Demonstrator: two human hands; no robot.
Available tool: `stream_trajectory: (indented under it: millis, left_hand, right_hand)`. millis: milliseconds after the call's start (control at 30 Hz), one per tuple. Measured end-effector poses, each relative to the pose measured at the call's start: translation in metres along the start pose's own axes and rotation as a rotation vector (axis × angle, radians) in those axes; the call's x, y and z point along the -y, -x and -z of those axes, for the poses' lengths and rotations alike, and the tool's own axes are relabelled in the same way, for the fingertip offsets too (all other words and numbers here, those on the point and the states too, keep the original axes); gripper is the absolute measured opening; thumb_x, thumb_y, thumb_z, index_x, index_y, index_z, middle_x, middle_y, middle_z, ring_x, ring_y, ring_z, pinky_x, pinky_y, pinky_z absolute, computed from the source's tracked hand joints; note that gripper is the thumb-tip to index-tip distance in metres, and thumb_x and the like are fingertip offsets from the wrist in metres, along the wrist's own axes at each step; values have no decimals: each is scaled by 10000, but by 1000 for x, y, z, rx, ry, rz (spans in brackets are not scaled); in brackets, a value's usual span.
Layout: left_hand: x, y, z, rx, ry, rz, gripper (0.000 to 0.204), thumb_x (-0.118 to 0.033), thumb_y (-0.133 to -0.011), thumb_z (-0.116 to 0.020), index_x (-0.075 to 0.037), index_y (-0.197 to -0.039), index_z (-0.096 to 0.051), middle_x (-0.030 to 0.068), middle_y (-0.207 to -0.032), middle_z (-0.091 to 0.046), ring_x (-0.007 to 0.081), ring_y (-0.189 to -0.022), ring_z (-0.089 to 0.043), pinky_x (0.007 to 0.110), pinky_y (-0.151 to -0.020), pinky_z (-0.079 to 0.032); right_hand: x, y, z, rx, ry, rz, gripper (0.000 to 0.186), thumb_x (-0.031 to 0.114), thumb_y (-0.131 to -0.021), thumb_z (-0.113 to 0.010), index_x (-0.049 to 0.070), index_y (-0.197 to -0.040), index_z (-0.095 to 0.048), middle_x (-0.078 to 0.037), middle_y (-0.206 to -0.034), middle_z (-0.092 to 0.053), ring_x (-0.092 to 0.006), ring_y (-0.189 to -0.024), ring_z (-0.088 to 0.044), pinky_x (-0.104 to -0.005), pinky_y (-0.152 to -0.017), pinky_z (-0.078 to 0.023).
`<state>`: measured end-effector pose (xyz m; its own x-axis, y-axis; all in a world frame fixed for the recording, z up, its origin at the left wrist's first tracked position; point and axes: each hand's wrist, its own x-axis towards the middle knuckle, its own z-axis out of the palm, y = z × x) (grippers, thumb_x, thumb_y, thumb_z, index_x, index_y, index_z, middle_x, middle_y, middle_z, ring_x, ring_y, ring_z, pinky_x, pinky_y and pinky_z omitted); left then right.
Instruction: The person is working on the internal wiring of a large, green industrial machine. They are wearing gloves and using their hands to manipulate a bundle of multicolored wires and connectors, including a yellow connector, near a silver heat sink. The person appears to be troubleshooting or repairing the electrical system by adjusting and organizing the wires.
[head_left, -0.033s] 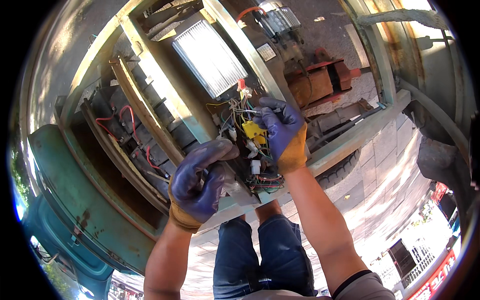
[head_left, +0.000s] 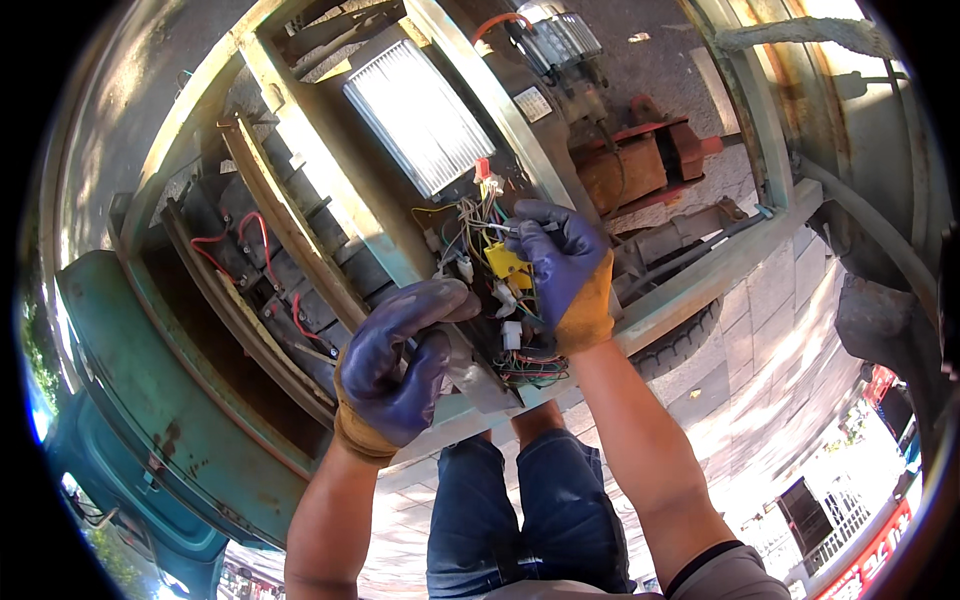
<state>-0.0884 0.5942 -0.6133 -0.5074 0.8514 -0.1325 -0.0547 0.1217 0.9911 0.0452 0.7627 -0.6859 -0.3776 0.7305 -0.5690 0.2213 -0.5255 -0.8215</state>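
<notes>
My left hand (head_left: 397, 362), in a blue-coated orange glove, is curled beside the metal bay's lower left; whatever its fingers hold is hidden. My right hand (head_left: 560, 275), gloved alike, pinches a thin wire (head_left: 500, 226) at the bundle's right. Around both lie tangled wires, white connectors (head_left: 511, 334), a yellow plastic piece (head_left: 504, 260) and a red connector (head_left: 483, 168) below a finned aluminium box (head_left: 418, 115).
A metal frame (head_left: 700, 255) surrounds the bay. Black batteries with red cables (head_left: 261, 240) sit left, beside a green panel (head_left: 160, 400). A motor-like unit (head_left: 555, 42) and rusty red bracket (head_left: 645, 160) are right. Below are paving (head_left: 730, 340) and my legs.
My left hand and forearm have shifted very slightly leftward. My right hand stays at the wires, almost unmoved.
</notes>
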Motion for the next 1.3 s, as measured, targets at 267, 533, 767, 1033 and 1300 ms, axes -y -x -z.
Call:
stream_trajectory:
  millis: [267, 533, 767, 1033, 1300]
  left_hand:
    - [2, -36, 22, 53, 3, 193, 367, 43, -1045, -615, 65, -1410, -652, 187, -1364, -733, 246, -1253, -715, 380, -1108, -525]
    - [22, -120, 48, 464, -746, 130, 463, 69, -974, -676, -49, -1421, -676, 156, -1341, -750, 301, -1272, -706, 416, -1091, -552]
    - [50, -153, 49, 733, -1091, -317, 568, -51, -804, -806, -148, -1358, -726, 114, -1267, -717, 374, -1155, -685, 515, -1135, -489]
    - [72, -156, 52, 927, -1100, -521, 640, -264, -660, -883, -243, -1289, -768, 23, -1144, -746, 299, -1079, -701, 515, -1080, -484]
    - [79, -156, 53, 867, -1049, -489, 476, -273, -617, -854, -197, -1083, -799, 20, -1025, -742, 288, -986, -703, 500, -1064, -506]
  right_hand:
    - [-10, 42, 0, 277, 158, 9, 271, 35, -1043, -746, -12, -1310, -764, -70, -1187, -807, -109, -1054, -725, -289, -932, -592]
    - [-6, 39, -10, 392, 375, 390, 269, 53, -981, -732, 17, -1247, -754, -198, -1180, -787, -391, -1091, -763, -420, -971, -603]
    - [-14, 27, 3, 546, 427, 427, 428, 55, -939, -744, 45, -1363, -687, -229, -1303, -735, -447, -1204, -700, -485, -1040, -570]
    - [-11, 24, 4, 611, 554, 537, 553, 18, -901, -767, 58, -1436, -635, -225, -1410, -668, -461, -1268, -674, -505, -1097, -545]
    - [-8, 16, 12, 635, 641, 520, 670, 128, -832, -825, 77, -1465, -612, -190, -1402, -668, -418, -1237, -679, -503, -1032, -559]
